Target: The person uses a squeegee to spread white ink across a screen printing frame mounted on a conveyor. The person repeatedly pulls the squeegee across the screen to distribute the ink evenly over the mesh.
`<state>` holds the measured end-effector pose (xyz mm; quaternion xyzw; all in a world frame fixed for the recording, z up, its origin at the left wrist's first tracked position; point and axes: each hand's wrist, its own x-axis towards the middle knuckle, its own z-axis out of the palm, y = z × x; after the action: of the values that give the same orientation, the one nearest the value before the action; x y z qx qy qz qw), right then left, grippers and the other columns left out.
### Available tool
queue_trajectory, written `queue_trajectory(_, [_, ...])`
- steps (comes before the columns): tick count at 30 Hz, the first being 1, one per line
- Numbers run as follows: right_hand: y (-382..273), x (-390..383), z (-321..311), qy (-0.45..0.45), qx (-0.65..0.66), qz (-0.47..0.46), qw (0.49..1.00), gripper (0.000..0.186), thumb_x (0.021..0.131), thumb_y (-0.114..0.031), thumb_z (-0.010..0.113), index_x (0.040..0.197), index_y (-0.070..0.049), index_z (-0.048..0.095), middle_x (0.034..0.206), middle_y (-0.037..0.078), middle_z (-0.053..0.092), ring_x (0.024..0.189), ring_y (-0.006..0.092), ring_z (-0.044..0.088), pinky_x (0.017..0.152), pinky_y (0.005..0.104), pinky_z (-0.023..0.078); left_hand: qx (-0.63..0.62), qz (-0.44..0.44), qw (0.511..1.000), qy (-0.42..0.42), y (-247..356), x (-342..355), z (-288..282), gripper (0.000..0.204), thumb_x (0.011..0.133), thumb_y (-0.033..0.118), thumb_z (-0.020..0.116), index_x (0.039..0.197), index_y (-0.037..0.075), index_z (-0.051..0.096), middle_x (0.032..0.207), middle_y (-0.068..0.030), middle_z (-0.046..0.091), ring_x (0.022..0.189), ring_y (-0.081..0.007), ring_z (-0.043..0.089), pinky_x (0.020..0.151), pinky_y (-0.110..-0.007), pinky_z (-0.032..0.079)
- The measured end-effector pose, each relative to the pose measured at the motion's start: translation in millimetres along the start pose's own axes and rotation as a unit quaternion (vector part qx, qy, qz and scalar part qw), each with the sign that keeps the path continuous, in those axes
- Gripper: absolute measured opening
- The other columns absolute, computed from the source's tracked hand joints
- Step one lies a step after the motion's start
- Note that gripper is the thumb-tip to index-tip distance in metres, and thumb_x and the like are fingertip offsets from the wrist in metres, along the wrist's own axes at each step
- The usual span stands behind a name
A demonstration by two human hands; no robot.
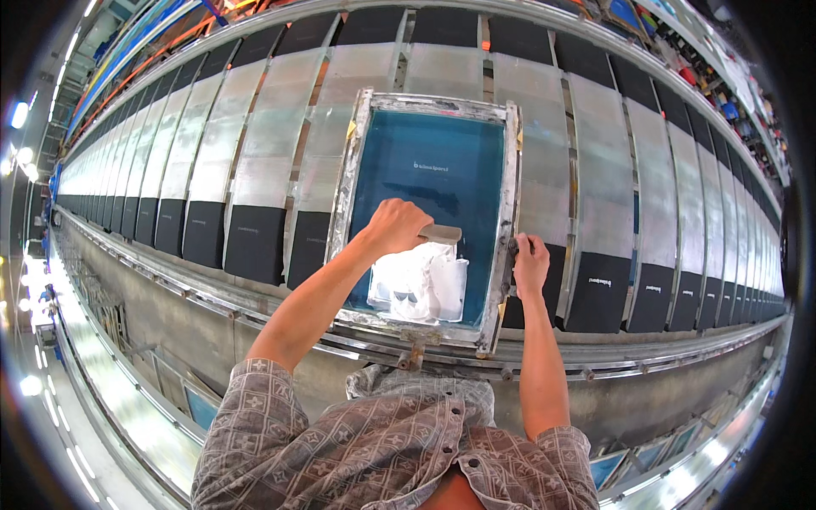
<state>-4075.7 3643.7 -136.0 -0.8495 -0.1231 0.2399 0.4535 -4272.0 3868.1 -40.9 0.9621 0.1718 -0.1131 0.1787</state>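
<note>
From here I have the left hand (395, 228) closed around a flat grey-brown bar-shaped squeegee (443, 233), held over the near half of the blue mesh screen (399, 140). Thick white paste (408, 276) lies heaped on the mesh just below and nearer than that hand. A rectangular, paint-smeared silver metal frame (511, 161) borders the screen, with a small white mark on its far half. My right hand (532, 263) is at the frame's right side, fingers curled narrow; I cannot tell whether they pinch anything there. Beneath and to both sides runs a row of long pale boards (270, 161), their near ends covered by black cloth-like panels (255, 245). The panels just right of the frame carry small white print. A metal rail (629, 369) passes along the near side.
</note>
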Motion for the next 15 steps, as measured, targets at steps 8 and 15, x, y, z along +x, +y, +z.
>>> queue_trajectory(8, [-17.5, -7.8, -7.0, -0.014, 0.062, 0.033, 0.997, 0.027, 0.094, -0.030, 0.062, 0.093, -0.003, 0.068, 0.059, 0.001, 0.050, 0.053, 0.0102, 0.046, 0.053, 0.0311, 0.037, -0.023, 0.013, 0.999, -0.032, 35.4, -61.8, 33.3, 0.009, 0.078, 0.021, 0.064, 0.077, 0.013, 0.068, 0.075, -0.0096, 0.068, 0.073, -0.0320, 0.068, 0.065, -0.044, 0.054])
queue_trajectory(15, [-12.8, -4.5, -6.3, 0.001, 0.048, 0.012, 0.999, 0.027, 0.093, -0.029, 0.062, 0.094, -0.003, 0.068, 0.061, 0.003, 0.053, 0.054, 0.0113, 0.048, 0.054, 0.0311, 0.038, -0.015, 0.013, 0.999, 0.036, 20.6, -48.9, 19.1, 0.012, 0.073, 0.026, 0.073, 0.078, 0.015, 0.069, 0.072, -0.0059, 0.067, 0.072, -0.0318, 0.066, 0.066, -0.045, 0.051])
